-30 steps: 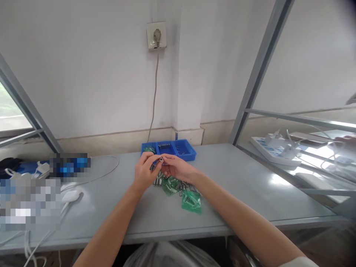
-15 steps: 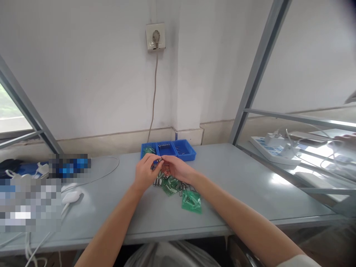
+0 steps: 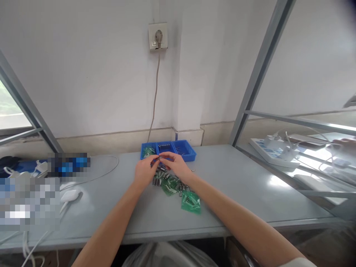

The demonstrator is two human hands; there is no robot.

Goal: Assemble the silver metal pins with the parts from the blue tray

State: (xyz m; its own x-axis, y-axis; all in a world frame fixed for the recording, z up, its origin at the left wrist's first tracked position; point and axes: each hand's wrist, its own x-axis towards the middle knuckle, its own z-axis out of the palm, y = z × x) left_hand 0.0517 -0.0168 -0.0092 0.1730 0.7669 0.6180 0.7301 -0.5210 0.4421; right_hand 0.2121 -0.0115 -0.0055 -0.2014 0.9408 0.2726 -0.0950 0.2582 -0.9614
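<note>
My left hand (image 3: 144, 173) and my right hand (image 3: 178, 166) meet over the middle of the table, fingertips pinched together on a small dark metal piece (image 3: 160, 158). Its exact kind is too small to make out. Just behind the hands sits a blue three-compartment tray (image 3: 191, 158). Green-bagged parts (image 3: 148, 151) fill its left compartment, a row of small metal pieces stands in the middle one, and a few thin pieces lie in the right one. Below my hands, short metal cylinders (image 3: 157, 182) lie in a pile with green plastic bags (image 3: 191, 202).
On the left lie a white charger (image 3: 71, 195), cables and pixelated items. A white power strip (image 3: 274, 152) with plugs is beyond the grey frame bar (image 3: 260, 66) on the right, near another person's hand (image 3: 346, 145). A cord hangs from the wall socket (image 3: 158, 36).
My right hand has turned and its fingers now arch over the small metal piece, where before the palm showed. A small metal piece now shows right of my right wrist.
</note>
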